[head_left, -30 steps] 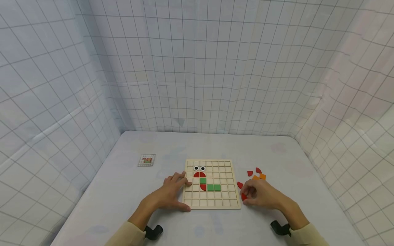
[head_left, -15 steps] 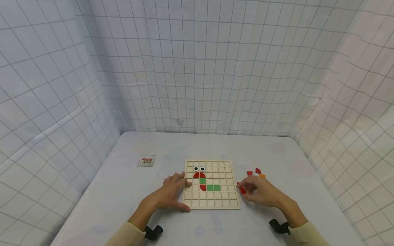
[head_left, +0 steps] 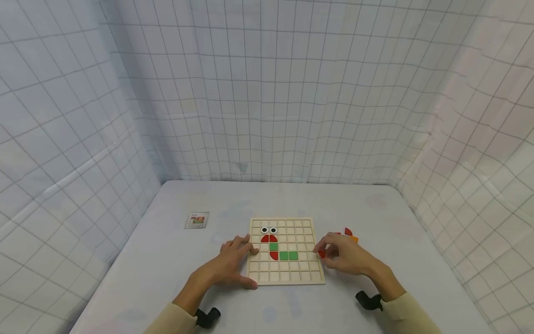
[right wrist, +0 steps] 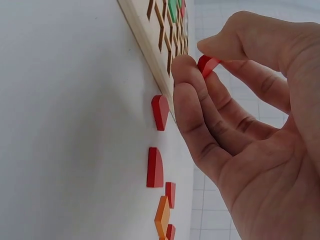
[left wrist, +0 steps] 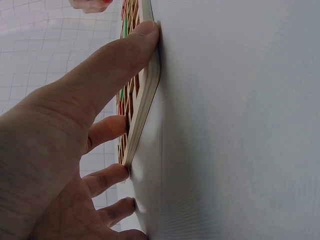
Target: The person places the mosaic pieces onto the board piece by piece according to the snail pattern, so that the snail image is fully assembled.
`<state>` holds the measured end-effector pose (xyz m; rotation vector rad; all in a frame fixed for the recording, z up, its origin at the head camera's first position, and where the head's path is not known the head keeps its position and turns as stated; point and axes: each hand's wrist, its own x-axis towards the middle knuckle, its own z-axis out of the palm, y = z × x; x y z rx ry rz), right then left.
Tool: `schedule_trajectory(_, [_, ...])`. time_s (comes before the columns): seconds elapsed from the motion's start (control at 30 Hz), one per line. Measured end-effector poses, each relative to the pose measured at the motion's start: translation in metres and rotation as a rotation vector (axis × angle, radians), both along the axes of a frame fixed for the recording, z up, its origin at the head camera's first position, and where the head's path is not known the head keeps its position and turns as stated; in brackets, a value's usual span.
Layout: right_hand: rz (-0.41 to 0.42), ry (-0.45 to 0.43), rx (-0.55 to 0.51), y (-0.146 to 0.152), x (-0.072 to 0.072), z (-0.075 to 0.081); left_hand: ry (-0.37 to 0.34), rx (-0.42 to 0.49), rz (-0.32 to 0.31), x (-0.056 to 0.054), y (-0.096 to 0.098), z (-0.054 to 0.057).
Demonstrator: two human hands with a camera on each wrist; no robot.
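Observation:
My left hand (head_left: 231,265) lies with spread fingers at the front left corner of a wooden grid board (head_left: 300,277); its thumb rests along the edge in the left wrist view. My right hand (head_left: 345,254), just off the board's right edge, pinches a red quarter-circle tile (right wrist: 208,65) between thumb and fingertips. On the board sit two eye tiles (head_left: 264,230), two red quarter-circles (head_left: 265,239) below them, a green square (head_left: 273,247), another red quarter-circle (head_left: 273,255) and two green squares (head_left: 284,256) in a row.
Beyond the right hand lie loose red tiles (head_left: 348,231) and orange tiles (head_left: 354,239), partly hidden by it. The right wrist view shows a red tile (right wrist: 160,112) close beside the board's edge. A small picture card (head_left: 197,220) lies at the back left. Gridded white curtains (head_left: 275,116) enclose the table.
My right hand has moved left and slightly away from me, from the loose tiles to the board's right edge, carrying the red quarter-circle tile. The left hand stays in place.

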<state>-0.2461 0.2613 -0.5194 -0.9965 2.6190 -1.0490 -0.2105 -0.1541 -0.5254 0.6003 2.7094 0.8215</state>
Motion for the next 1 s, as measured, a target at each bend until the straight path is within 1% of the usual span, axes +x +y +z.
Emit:
schedule_trajectory(0.13, [-0.017, 0.023, 0.006, -0.005, -0.003, -0.001, 0.001, -0.003, -0.001, 0.001, 0.001, -0.002])
schedule_trajectory(0.4, [-0.007, 0.014, -0.031, -0.015, -0.01, -0.001, 0.003, -0.008, -0.006, 0.0, 0.003, -0.006])
schedule_trajectory(0.57, [-0.024, 0.008, -0.023, -0.023, -0.015, -0.001, 0.003, -0.008, -0.011, -0.001, 0.003, -0.004])
schedule_trajectory(0.8, [-0.066, 0.047, -0.01, -0.036, -0.017, -0.005, -0.004, -0.011, -0.006, -0.002, 0.002, -0.002])
schedule_trajectory(1.0, [-0.096, 0.017, -0.032, -0.045, -0.016, -0.006, 0.0, -0.007, -0.003, -0.002, 0.001, -0.002])
